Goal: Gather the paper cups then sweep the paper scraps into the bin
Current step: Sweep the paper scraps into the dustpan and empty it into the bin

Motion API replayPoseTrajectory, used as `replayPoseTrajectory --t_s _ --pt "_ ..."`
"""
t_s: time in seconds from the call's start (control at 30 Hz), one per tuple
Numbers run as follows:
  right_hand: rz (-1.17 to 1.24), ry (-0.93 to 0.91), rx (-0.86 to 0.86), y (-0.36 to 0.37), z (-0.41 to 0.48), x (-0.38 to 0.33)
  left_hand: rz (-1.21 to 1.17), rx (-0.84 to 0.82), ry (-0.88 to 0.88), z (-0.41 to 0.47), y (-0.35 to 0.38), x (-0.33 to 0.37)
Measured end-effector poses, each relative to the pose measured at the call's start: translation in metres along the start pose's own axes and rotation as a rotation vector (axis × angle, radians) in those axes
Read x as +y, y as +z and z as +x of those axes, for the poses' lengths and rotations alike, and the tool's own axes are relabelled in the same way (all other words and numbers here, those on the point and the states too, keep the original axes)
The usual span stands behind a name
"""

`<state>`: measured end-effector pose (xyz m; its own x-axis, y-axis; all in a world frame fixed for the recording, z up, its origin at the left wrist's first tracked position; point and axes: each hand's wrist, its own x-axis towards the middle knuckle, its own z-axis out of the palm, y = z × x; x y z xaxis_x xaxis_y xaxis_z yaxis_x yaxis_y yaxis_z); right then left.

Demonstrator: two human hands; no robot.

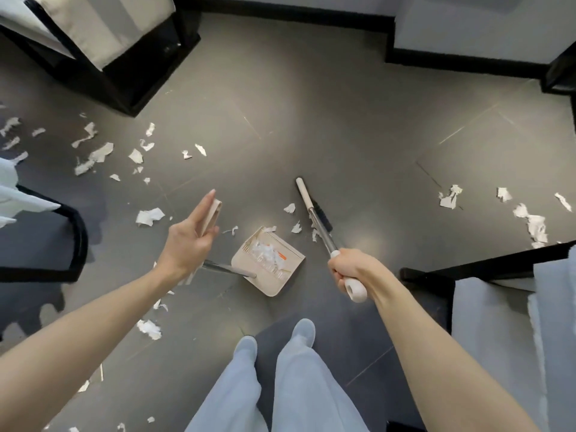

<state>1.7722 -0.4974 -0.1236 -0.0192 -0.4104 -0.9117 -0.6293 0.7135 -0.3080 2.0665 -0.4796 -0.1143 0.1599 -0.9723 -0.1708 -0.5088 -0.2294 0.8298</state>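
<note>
The right hand (349,271) was closed in a fist around the white grip of the broom (314,218), whose metal shaft ran forward and down to a black brush head resting on the floor (311,120), just right of the dustpan (268,263). The left hand (187,241) was half open, fingers straight and close together, lying against the beige top of the dustpan's handle (213,215) (whether the thumb gripped it could not be told). From there a metal rod sloped down to the pan, which sat on the dark grey tiles between the two hands and just ahead of the person's feet.

White scraps (268,252) already lay inside the pan, beside a small orange mark too blurred to read; no other writing or label could be made out anywhere. A few scraps lay between pan and brush. More scraps (93,151) were scattered well to the left, near a black-based cabinet (124,73), and another cluster (530,219) lay far to the right, near a black-framed piece of furniture (467,269). Several bits also lay under the left forearm. No cups or bin appeared in view.
</note>
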Motion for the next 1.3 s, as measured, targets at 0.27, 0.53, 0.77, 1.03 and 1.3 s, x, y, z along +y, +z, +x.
replayPoseTrajectory --t_s 0.27,0.53,0.77,1.03,1.3 --pt "-0.061 -0.049 -0.085 0.042 -0.030 -0.020 0.125 0.151 -0.072 -0.027 -0.038 -0.026" --pt "0.136 -0.076 -0.026 0.048 -0.059 -0.020 0.147 0.224 -0.076 -0.059 -0.086 -0.055" --pt "0.131 -0.119 0.174 0.082 -0.055 -0.016 0.194 0.173 -0.056 -0.054 -0.141 -0.088" --pt "0.558 0.087 0.233 0.177 -0.052 -0.016 0.084 -0.005 -0.019 -0.010 -0.209 -0.145" --pt "0.894 0.190 0.022 0.287 -0.064 -0.077 0.070 -0.099 0.109 0.012 -0.291 -0.165"
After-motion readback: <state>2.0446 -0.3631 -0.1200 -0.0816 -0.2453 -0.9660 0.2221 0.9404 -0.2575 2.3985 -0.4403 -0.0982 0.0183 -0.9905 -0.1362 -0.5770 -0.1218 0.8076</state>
